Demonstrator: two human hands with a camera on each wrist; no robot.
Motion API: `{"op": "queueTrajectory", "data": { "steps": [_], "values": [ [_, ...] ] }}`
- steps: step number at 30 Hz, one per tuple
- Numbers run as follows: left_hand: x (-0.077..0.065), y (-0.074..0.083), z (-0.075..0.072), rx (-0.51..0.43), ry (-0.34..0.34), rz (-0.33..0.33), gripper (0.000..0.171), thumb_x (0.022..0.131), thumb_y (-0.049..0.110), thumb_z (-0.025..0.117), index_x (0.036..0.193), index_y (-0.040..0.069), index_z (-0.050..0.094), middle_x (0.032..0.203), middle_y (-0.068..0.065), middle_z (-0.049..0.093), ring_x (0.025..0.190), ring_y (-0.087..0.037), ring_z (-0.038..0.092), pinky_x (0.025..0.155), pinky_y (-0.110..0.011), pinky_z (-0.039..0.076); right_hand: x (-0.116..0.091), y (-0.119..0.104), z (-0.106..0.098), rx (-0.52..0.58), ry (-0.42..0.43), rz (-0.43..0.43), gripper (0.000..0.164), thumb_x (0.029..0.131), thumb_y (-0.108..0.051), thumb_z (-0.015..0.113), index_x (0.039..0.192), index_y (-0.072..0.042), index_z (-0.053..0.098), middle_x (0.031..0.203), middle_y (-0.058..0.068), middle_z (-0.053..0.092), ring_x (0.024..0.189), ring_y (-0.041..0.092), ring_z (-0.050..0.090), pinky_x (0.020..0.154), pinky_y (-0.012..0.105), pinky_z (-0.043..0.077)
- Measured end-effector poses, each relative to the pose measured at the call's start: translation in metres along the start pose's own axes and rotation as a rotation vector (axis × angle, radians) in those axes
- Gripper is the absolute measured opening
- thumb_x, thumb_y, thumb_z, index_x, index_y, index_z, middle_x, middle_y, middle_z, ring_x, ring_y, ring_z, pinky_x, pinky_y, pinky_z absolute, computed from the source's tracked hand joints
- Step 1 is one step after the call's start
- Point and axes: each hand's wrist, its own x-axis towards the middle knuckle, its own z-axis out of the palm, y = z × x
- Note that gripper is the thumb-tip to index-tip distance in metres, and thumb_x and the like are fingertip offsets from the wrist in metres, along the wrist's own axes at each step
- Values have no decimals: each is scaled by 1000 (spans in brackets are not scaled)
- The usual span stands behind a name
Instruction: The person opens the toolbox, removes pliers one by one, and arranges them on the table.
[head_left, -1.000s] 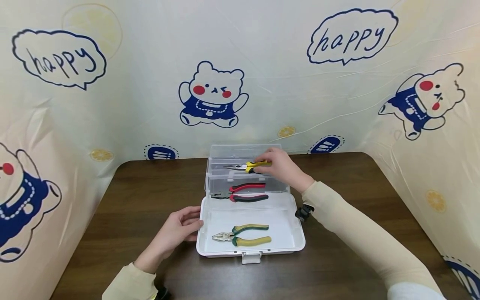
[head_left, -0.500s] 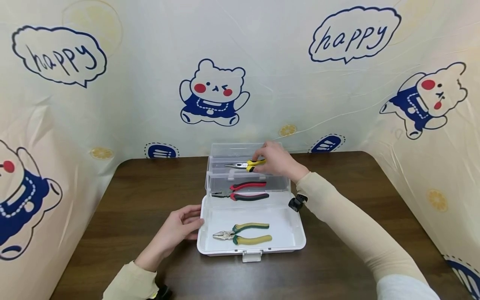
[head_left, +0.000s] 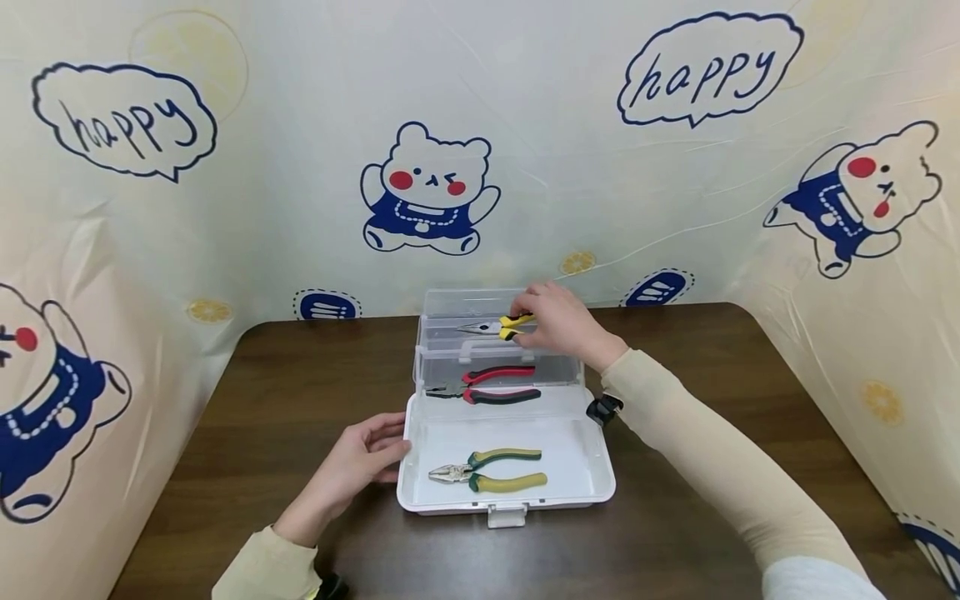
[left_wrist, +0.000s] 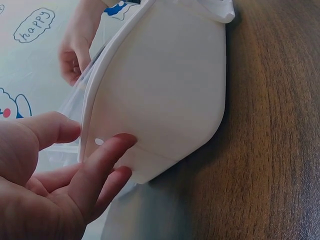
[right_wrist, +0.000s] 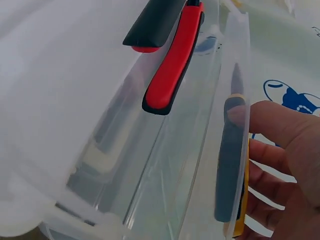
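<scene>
A white toolbox (head_left: 480,437) lies opened out, its clear lid section (head_left: 480,302) folded back behind it. My left hand (head_left: 352,462) holds the box's left side, thumb at the rim and fingers against the outer wall in the left wrist view. At the clear section, my right hand (head_left: 561,321) grips the yellow-and-black handles of long-nose pliers (head_left: 487,328); their jaws point left. In the right wrist view a clear wall partly veils these pliers (right_wrist: 231,160). Red-and-black pliers (head_left: 502,398) lie near the hinge side. Combination pliers (head_left: 513,483) with green-and-yellow handles lie in the white base.
A brown wooden table (head_left: 315,358) bears the box. A white latch (head_left: 506,516) sticks out at the box's front. Behind the table hangs a pale printed curtain (head_left: 300,167), close to the clear lid.
The right hand and the long-nose pliers shift only slightly, the pliers a little to the right within the clear section. The left hand stays at the box, and the other pliers have not moved.
</scene>
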Motion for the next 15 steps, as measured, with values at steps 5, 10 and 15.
{"op": "queueTrajectory", "data": {
  "steps": [5, 10, 15],
  "values": [
    [1, 0, 1, -5, -4, 9, 54, 101, 5, 66, 149, -10, 46, 142, -33, 56, 114, -34, 69, 75, -43, 65, -11, 6, -8, 51, 46, 5, 31, 87, -22, 85, 112, -6, 75, 108, 9, 66, 98, 27, 58, 85, 43, 53],
    [1, 0, 2, -2, 4, 7, 53, 101, 4, 66, 148, -9, 47, 141, -33, 57, 114, -34, 69, 75, -43, 65, -26, 19, -19, 144, 79, 49, 33, 87, -19, 84, 115, -4, 73, 113, 12, 65, 105, 29, 59, 91, 47, 54],
    [0, 0, 2, -5, 17, 7, 53, 101, 4, 66, 148, -9, 47, 141, -33, 57, 115, -35, 68, 75, -43, 65, -42, 35, -28, 218, 95, 117, 33, 89, -18, 83, 117, -4, 72, 118, 14, 63, 112, 32, 56, 97, 50, 52]
  ]
}}
